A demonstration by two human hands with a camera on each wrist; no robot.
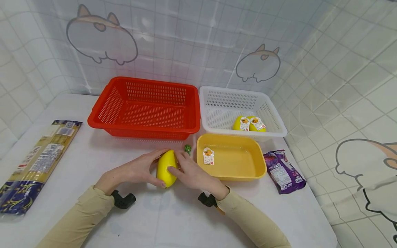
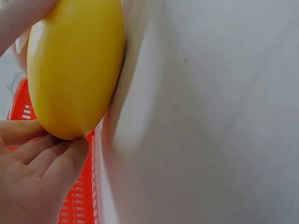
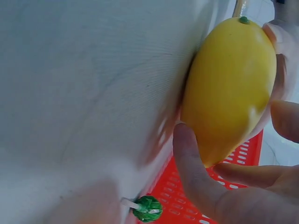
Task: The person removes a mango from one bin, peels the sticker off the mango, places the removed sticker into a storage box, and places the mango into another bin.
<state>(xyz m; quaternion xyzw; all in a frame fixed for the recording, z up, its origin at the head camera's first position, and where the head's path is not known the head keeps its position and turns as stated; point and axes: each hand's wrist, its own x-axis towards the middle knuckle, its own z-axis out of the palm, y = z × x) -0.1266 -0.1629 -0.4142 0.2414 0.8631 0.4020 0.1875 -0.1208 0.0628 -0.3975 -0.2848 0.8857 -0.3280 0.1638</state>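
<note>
At the far left of the white surface point(image 1: 173, 220) lies a long packet of spaghetti point(image 1: 37, 162), well apart from the hands. Behind the hands stands an empty red basket point(image 1: 145, 106).

The left hand point(image 1: 139, 170) wraps the left flank of a yellow mango point(image 1: 166, 167), fingers arched over its far end and the thumb lying along the near end; the left wrist view shows the fingertips point(image 2: 56, 154) tucked against the rounded tip. The mango lies on the surface in front of the red basket, its long axis running away from the person. The right hand point(image 1: 192, 174) rests against the opposite flank, thumb pressed to the skin and fingers curled round the far side, so both hands have hold of the one fruit.

The mango looks smooth and glossy, uniformly coloured, probably a light plastic model: stiff, not fragile, but slippery and inclined to roll on its curved belly. A hold across the widest middle, with thumb opposite the fingers, seems surest; the tapered ends would likely slip out.

Just beyond the right fingers sits a small green lollipop point(image 1: 187, 148). Further right comes a yellow tub point(image 1: 231, 172) bearing a label, then a white basket point(image 1: 217, 103) holding two more labelled mangoes point(image 1: 249, 124), and a purple snack packet point(image 1: 283, 170).
</note>
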